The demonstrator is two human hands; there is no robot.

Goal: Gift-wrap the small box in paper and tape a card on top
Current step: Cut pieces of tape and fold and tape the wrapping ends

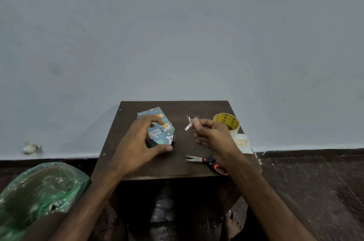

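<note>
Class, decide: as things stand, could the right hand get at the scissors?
Probably yes: the scissors lie uncovered on the table beside the right hand's wrist, though it pinches a strip of tape.

Bare forearms point(92, 193), bare foot point(233, 223)

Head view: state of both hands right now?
Left hand: grips the wrapped box.
Right hand: pinches a strip of tape.

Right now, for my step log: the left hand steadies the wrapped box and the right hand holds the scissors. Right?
No: the head view shows the right hand pinching a strip of tape; the scissors lie on the table. The left hand does steady the wrapped box.
</note>
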